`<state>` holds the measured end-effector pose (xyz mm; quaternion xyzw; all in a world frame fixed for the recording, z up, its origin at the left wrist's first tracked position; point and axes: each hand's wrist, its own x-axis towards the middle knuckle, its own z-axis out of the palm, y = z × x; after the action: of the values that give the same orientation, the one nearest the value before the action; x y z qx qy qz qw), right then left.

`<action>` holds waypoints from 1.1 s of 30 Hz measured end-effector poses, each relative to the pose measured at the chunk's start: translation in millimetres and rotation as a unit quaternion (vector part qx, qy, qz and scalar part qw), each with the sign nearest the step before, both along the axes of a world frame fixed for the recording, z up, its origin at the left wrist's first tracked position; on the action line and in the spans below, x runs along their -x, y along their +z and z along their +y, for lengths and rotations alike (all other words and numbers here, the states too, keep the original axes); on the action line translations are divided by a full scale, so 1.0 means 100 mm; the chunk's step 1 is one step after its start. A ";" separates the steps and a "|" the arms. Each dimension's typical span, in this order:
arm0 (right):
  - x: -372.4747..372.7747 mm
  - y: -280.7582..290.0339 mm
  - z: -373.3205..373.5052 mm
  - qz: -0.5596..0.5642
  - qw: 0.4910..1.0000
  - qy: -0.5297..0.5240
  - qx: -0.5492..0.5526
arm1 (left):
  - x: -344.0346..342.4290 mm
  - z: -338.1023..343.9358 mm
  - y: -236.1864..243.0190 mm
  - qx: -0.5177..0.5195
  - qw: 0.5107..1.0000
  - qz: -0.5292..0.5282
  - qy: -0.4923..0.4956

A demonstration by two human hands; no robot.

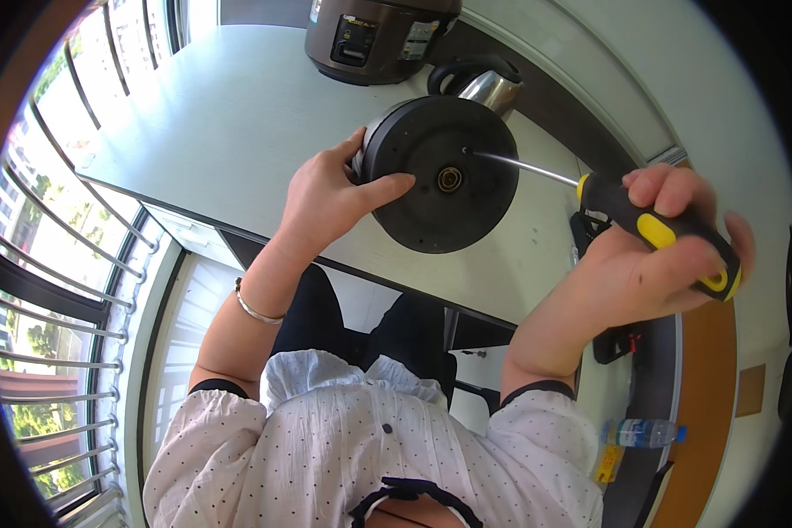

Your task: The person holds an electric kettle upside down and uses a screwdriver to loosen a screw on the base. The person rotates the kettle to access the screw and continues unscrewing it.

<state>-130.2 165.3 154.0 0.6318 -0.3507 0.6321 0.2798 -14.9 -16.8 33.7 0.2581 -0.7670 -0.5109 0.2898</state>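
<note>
My left hand [330, 194] grips an electric kettle [431, 216] tipped so that its round black underside faces me. The thumb lies on the black base, and the fingers go round its silver side. A ringed brass-coloured connector sits in the middle of the base, with small screw holes around it. My right hand [660, 238] is closed round the black and yellow handle of a screwdriver [537, 170]. Its long metal shaft points left, and the tip meets a hole in the base, above and right of the connector. Whether a screw sits there is too small to tell.
A brown electric cooker [378, 40] stands at the back of the pale table [211, 114]. Behind the base shows a silver vessel with a black handle [493, 88], partly hidden. Black cord [590, 229] lies at the right. A water bottle [642, 433] is lower right; a barred window is left.
</note>
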 end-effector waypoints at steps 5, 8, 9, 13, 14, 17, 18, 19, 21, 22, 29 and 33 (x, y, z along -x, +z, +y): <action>-0.01 0.02 0.05 -0.001 0.998 0.036 -0.044 | 0.00 -0.01 -0.02 -0.003 1.000 -0.008 -0.005; -0.06 0.03 0.03 0.003 0.999 -0.008 -0.049 | 0.00 0.00 -0.02 0.000 1.000 -0.008 -0.006; -0.08 0.03 0.03 0.001 0.999 -0.031 -0.042 | 0.00 0.00 -0.01 -0.007 1.000 -0.003 -0.010; -0.19 0.01 -0.04 -0.022 0.995 -0.094 0.017 | 0.00 -0.05 -0.03 -0.030 0.999 0.016 -0.016; -0.21 0.01 -0.06 -0.028 0.994 -0.101 0.030 | 0.00 -0.07 -0.05 -0.034 0.999 0.020 -0.015; -0.16 0.04 -0.01 -0.025 0.992 -0.119 0.016 | 0.00 -0.08 -0.04 -0.037 0.999 0.024 -0.021; -0.13 0.03 -0.05 -0.034 0.993 -0.113 0.030 | 0.00 -0.07 -0.03 -0.033 0.999 0.023 -0.022; -0.10 0.04 -0.06 -0.033 0.992 -0.116 0.035 | -0.01 -0.05 -0.01 -0.028 0.999 0.022 -0.023; -0.06 0.06 -0.06 -0.019 0.991 -0.130 0.038 | -0.02 -0.01 0.02 -0.017 0.999 0.016 -0.022; -0.06 0.08 -0.06 -0.011 0.992 -0.126 0.029 | -0.02 0.01 0.04 -0.011 1.000 0.011 -0.020; -0.26 0.09 0.01 -0.017 0.994 -0.071 -0.077 | 0.00 0.00 -0.02 0.013 1.000 -0.009 0.003; -0.19 0.14 0.08 0.041 0.989 -0.039 -0.136 | 0.00 0.01 0.03 0.001 1.000 -0.002 -0.018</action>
<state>-111.6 173.6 168.4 0.6751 -0.4457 0.5411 0.2296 -14.5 -15.4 37.0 0.2451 -0.7722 -0.5151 0.2797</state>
